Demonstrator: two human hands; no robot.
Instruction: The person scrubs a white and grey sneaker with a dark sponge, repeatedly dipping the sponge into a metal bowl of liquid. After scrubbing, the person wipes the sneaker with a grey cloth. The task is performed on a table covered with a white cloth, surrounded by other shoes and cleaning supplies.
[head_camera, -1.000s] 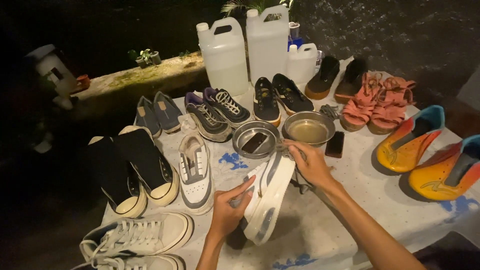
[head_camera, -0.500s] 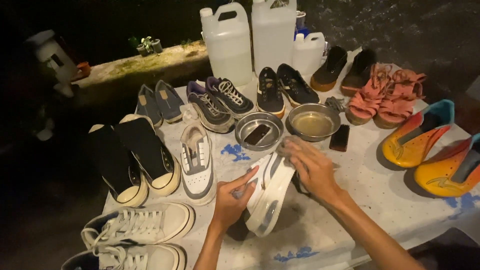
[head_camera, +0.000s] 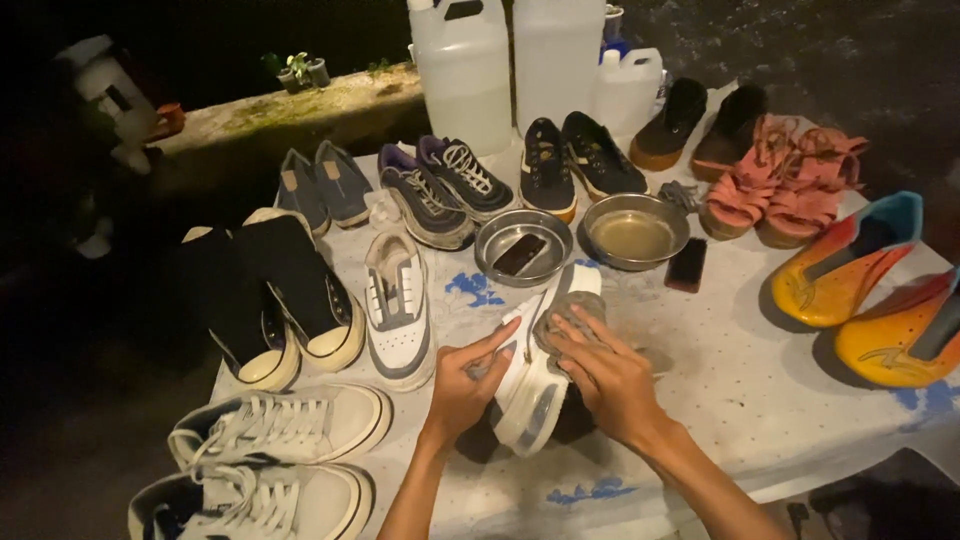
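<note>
While the fingers of the right hand (head_camera: 612, 380) press a grey cloth (head_camera: 565, 318) flat against the side of a white sneaker (head_camera: 540, 375), the left hand (head_camera: 462, 385) steadies the same shoe from the other side, its fingers curled around the upper with the index finger stretched along the edge. The sneaker lies tipped on its side near the front middle of the white table (head_camera: 720, 400), its pale sole turned toward the camera and its toe pointing away toward two metal bowls. The nearer bowl (head_camera: 523, 245) holds a small dark object; the second bowl (head_camera: 634, 230), just beside it on the right, holds cloudy liquid. A dark phone (head_camera: 686, 265) lies flat next to that second bowl. To the left of the held shoe stands its white and grey partner (head_camera: 400, 305), upright, and further left sit a pair of black and cream slip-ons (head_camera: 270, 300). At the near left corner rest two white lace-up sneakers (head_camera: 270, 450). Along the back of the table stand grey shoes (head_camera: 320, 185), purple and grey trainers (head_camera: 440, 190), black sneakers (head_camera: 565, 160) and dark brown slip-ons (head_camera: 700, 120), with pink sandals (head_camera: 780, 180) to the right of them. Orange and blue boots (head_camera: 870, 280) lie at the far right edge. Behind the shoes rise translucent plastic jugs (head_camera: 510, 60).
</note>
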